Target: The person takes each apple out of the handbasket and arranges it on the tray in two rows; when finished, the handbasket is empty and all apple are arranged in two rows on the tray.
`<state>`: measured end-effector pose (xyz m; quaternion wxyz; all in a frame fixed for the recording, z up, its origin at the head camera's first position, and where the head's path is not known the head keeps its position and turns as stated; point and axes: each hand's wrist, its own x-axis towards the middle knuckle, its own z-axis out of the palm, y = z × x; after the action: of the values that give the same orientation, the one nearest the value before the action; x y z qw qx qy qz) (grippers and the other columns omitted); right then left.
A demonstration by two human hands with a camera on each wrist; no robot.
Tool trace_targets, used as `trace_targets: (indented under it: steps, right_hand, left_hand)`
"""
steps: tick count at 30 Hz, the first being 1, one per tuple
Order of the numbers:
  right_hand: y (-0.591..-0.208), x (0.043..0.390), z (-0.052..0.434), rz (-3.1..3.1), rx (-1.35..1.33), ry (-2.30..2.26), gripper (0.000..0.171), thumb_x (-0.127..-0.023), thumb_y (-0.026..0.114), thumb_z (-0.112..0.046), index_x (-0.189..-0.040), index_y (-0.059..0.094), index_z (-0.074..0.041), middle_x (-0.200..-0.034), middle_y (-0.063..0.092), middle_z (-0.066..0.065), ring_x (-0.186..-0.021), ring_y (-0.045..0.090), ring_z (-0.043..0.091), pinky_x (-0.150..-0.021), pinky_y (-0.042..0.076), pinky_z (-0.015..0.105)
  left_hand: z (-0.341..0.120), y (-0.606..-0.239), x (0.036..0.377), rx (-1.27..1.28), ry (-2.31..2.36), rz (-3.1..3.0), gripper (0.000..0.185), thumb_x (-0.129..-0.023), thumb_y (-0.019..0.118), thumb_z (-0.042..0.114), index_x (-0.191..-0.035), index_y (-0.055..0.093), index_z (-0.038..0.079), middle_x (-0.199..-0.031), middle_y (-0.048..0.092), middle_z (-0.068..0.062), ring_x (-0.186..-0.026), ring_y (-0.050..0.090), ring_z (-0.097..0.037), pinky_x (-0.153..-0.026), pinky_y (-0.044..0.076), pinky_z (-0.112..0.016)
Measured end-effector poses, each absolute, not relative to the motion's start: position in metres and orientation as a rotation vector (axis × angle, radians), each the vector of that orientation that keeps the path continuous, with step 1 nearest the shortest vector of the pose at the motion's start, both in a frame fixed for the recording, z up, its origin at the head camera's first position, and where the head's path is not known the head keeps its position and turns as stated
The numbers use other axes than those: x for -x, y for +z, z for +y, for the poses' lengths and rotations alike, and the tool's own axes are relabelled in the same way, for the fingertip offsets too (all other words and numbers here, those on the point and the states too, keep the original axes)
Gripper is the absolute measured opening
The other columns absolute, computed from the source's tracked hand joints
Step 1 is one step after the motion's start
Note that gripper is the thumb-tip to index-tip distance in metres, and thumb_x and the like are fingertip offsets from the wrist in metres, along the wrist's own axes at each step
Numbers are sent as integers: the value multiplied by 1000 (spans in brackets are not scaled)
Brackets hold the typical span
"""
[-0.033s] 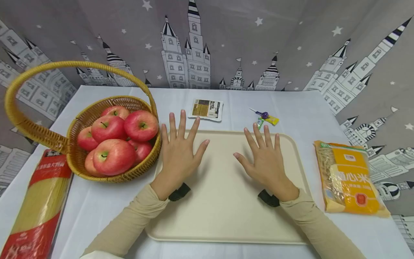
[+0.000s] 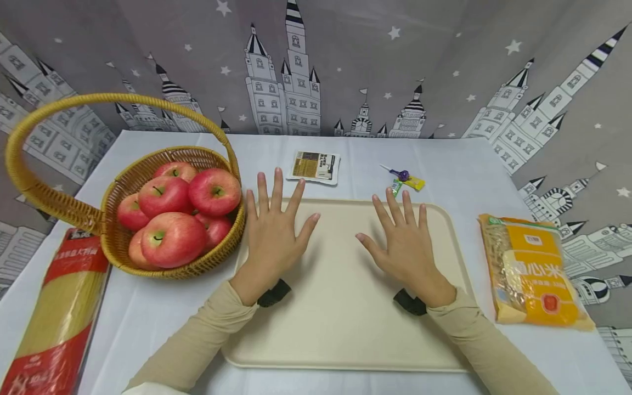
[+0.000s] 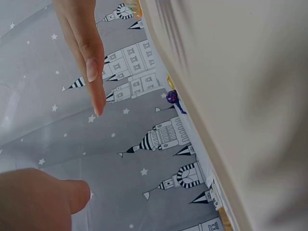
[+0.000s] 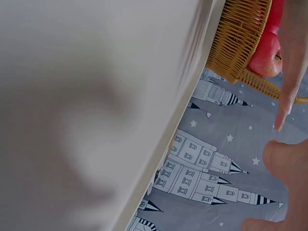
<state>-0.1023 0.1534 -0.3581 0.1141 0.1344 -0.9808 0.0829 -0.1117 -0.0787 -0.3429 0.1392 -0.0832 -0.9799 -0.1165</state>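
Observation:
Both hands lie flat with fingers spread on a cream tray [image 2: 340, 312] in the middle of the table. My left hand [image 2: 274, 227] rests on the tray's left part, close to a wicker basket [image 2: 116, 241] of red apples [image 2: 173, 237]. My right hand [image 2: 405, 244] rests on the tray's right part. Neither hand holds anything. In the left wrist view straight fingers [image 3: 89, 57] reach over the tray [image 3: 240, 96]. In the right wrist view the tray [image 4: 96, 96], the basket [image 4: 240, 38] and an apple [image 4: 267, 55] show past a finger [image 4: 291, 62].
A red pack of noodles [image 2: 54, 312] lies at the front left. A yellow bag [image 2: 533, 271] lies right of the tray. Behind the tray are a small flat packet [image 2: 314, 167] and a purple lollipop [image 2: 404, 175]. A castle-print cloth hangs at the back.

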Motion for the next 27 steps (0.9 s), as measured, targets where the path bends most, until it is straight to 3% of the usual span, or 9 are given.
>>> trace_targets:
  steps: [11,17,20,24,27]
  right_hand:
    - [-356,104,149,-2844,-430,275,80,-81,42,-65,-144,23,-21,-151,21,10,-140,10,33,-109,9,57]
    - [-348,107,118,-2514,-695,479,66,-84,46,-57,-130,46,-9,-131,48,18,-122,44,32,-100,32,51]
    - [-344,108,93,-2381,-838,535,60,-84,49,-54,-122,52,-7,-123,54,15,-113,50,29,-94,38,44]
    - [-340,109,52,-2271,-1053,565,57,-81,57,-50,-120,54,-8,-120,55,12,-110,52,25,-92,40,37]
    - [-340,109,21,-2215,-1257,601,57,-80,60,-46,-122,52,-8,-124,53,11,-114,49,21,-98,37,32]
  left_hand:
    - [-80,-341,104,268,-414,-2779,62,-89,36,55,-143,26,25,-154,3,-12,-140,-11,-31,-112,-1,-52]
    - [-108,-302,70,246,-730,-2327,44,-82,59,29,-119,55,6,-139,36,-20,-134,20,-38,-108,15,-54]
    - [-133,-285,55,141,-883,-2088,38,-78,63,20,-109,58,-1,-129,48,-19,-127,33,-33,-107,20,-46]
    - [-180,-285,45,-215,-965,-1991,40,-81,59,19,-115,53,0,-132,41,-13,-128,28,-20,-107,17,-31]
    - [-217,-303,43,-492,-981,-2024,46,-85,55,23,-127,42,12,-139,24,-8,-132,16,-13,-110,12,-25]
